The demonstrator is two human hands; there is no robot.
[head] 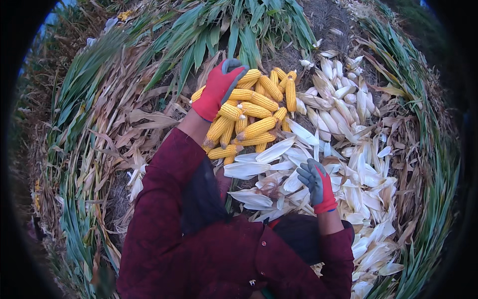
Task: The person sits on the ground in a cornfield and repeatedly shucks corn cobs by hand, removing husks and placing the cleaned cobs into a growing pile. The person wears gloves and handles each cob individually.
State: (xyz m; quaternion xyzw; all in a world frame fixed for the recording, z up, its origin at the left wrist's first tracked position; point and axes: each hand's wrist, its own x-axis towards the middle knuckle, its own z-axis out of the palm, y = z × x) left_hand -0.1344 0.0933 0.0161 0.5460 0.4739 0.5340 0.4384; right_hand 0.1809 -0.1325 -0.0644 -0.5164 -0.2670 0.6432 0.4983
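My left hand point(224, 84), in a red and grey glove, is over the upper left of a pile of husked yellow corn cobs point(257, 129). Its fingers are curled beside a cob near the top; whether they grip anything is hidden. Over loose pale corn husks point(282, 179), to the lower right of the pile, my right hand point(317, 183) wears a matching glove. Its fingers are slightly spread and hold nothing. Right of the cobs lies a heap of corn ears still in pale husks point(340, 97).
Cut green corn stalks and leaves point(239, 30) lie beyond the cobs. Dry brown leaves point(127, 119) cover the left side, and another row of green stalks point(429, 149) curves along the right. Discarded husks point(373, 209) spread down the right beside my body.
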